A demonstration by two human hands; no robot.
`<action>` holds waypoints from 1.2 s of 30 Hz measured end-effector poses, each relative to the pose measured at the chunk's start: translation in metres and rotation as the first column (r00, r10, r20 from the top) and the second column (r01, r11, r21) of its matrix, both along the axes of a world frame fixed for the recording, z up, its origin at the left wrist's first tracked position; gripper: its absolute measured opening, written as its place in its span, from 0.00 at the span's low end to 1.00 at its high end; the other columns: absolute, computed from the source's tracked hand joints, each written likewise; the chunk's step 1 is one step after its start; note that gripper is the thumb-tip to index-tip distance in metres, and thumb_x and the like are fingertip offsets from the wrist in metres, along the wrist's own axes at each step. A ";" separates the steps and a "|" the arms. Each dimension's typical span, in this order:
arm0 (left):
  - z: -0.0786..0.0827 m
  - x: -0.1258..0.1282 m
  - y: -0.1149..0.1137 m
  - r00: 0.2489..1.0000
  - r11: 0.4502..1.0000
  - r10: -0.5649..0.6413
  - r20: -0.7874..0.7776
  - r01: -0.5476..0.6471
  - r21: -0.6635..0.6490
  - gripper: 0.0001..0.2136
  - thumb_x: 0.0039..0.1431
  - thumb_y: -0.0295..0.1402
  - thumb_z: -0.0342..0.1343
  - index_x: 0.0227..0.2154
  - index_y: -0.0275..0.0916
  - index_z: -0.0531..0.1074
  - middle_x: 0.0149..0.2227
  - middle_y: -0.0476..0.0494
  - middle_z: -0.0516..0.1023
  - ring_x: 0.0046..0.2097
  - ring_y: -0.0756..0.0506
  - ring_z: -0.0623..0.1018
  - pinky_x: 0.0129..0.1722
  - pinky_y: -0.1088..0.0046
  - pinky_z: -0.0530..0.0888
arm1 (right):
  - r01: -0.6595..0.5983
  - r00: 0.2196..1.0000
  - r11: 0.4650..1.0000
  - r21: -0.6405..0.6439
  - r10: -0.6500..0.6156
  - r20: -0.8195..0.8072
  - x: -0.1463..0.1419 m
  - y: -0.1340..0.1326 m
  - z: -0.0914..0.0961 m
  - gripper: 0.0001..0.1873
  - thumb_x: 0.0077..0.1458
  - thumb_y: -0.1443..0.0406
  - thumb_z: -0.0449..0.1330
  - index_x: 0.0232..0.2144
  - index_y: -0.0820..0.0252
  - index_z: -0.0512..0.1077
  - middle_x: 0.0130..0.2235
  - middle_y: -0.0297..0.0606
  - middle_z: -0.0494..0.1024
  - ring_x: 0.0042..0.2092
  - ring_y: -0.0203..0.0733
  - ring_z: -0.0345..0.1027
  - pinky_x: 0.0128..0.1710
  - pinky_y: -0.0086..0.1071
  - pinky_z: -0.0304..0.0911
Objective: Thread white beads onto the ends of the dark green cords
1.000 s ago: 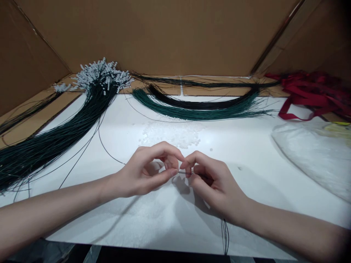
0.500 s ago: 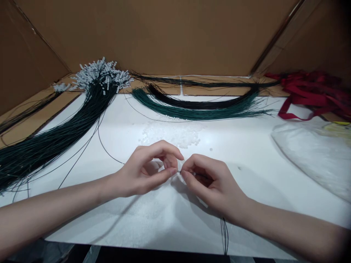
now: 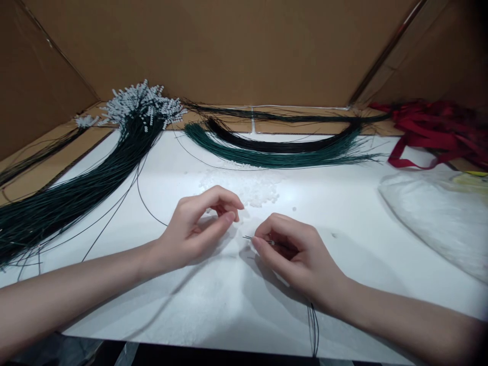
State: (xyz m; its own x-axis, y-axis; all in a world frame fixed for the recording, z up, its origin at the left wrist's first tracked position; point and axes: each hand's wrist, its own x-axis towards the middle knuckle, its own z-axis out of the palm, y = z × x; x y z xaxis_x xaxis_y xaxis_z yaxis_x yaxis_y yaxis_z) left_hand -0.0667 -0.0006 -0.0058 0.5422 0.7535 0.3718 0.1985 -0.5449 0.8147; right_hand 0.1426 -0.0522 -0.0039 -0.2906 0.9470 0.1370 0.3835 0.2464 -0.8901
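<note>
"What did the right hand [image 3: 307, 254] have?"

"It pinched a few thin dark wires [image 3: 247, 237] between thumb and fingertips, over the white board [image 3: 213, 305]. The short tips poked out toward nine o'clock, and loose lengths hung below the wrist between five and six."

"Anything beside the wires?"

"A white bead-like speck [image 3: 271, 242], very small, showed just inside the grip."

"And the left hand [image 3: 186, 223]?"

"At nine o'clock from the right, apart from it and from the wire tips. Its fingers curled loosely, the index standing off the thumb; whether they hid something small, nobody could tell."

"What lay around?"

"Counting from the gap between the hands: loose white pieces [image 3: 259, 193] at twelve, a green bundle [image 3: 278, 158] with a black bundle [image 3: 282, 146] beyond it toward one, red ribbon [image 3: 427, 134] at two, clear plastic [image 3: 438, 223] at three, and white-headed stems [image 3: 102, 162] between nine and eleven."
</note>
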 end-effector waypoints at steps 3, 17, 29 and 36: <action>0.001 0.001 0.010 0.983 0.970 0.144 -0.118 -0.117 0.211 0.05 0.61 0.23 0.54 0.39 0.36 0.73 0.36 0.45 0.77 0.38 0.48 0.74 0.40 0.69 0.69 | -0.007 1.000 1.000 -0.012 0.007 -0.014 0.000 -0.001 0.000 0.08 0.58 0.69 0.57 0.26 0.61 0.69 0.25 0.31 0.65 0.26 0.32 0.57 0.24 0.28 0.54; -0.007 0.005 0.022 0.910 0.924 0.161 -0.382 -0.004 0.381 0.06 0.65 0.29 0.55 0.40 0.40 0.76 0.41 0.42 0.73 0.44 0.44 0.69 0.46 0.63 0.66 | -0.007 1.000 1.000 0.008 0.007 -0.001 -0.001 -0.001 0.000 0.08 0.58 0.70 0.57 0.26 0.61 0.69 0.25 0.31 0.65 0.26 0.32 0.57 0.24 0.29 0.54; -0.008 0.005 0.023 0.879 0.928 0.218 -0.424 -0.053 0.368 0.04 0.64 0.33 0.57 0.38 0.41 0.75 0.42 0.44 0.74 0.47 0.42 0.67 0.49 0.61 0.62 | -0.009 1.000 1.000 -0.002 0.009 0.005 -0.001 0.000 -0.001 0.09 0.59 0.69 0.56 0.26 0.61 0.69 0.24 0.31 0.64 0.26 0.32 0.55 0.24 0.29 0.53; -0.004 0.006 0.019 0.875 0.940 0.204 -0.440 -0.048 0.339 0.04 0.66 0.30 0.55 0.36 0.40 0.73 0.41 0.45 0.73 0.47 0.43 0.66 0.47 0.62 0.60 | -0.006 1.000 1.000 0.013 0.006 0.007 -0.001 -0.001 0.001 0.08 0.58 0.70 0.57 0.26 0.62 0.70 0.25 0.31 0.65 0.26 0.32 0.56 0.24 0.28 0.53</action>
State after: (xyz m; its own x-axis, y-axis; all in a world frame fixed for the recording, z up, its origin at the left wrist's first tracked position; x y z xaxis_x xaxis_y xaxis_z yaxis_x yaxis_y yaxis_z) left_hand -0.0605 0.0184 -0.0093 0.6171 0.7163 0.3258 0.5930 -0.6955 0.4058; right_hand 0.1415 -0.0531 -0.0026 -0.2969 0.9434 0.1476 0.3882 0.2605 -0.8840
